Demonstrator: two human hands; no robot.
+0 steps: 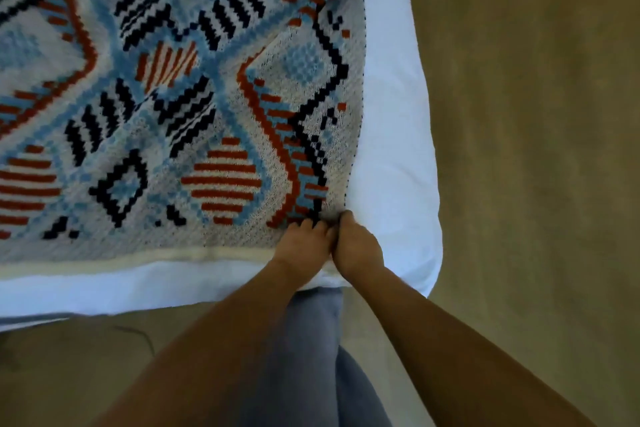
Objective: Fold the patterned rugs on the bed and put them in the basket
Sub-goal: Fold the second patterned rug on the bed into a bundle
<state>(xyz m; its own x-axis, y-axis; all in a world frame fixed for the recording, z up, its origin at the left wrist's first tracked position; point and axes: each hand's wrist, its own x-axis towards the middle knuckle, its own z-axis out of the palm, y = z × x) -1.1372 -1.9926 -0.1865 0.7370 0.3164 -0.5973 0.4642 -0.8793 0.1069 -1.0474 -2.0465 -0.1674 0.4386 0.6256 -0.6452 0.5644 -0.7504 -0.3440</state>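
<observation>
A patterned rug (166, 107) in white, light blue, rust red and navy lies spread over the bed (394, 156), filling the upper left of the view. Its right edge runs down toward the near corner. My left hand (303, 241) and my right hand (356, 243) sit side by side at that near right corner, both with fingers curled and gripping the rug's corner. The fingertips are tucked into the fabric. No basket is in view.
The bed's white sheet shows as a strip along the near edge (104, 288) and the right side. Tan carpet (536, 149) lies to the right and in front of the bed. My grey trouser leg (322, 340) stands against the bed's near edge.
</observation>
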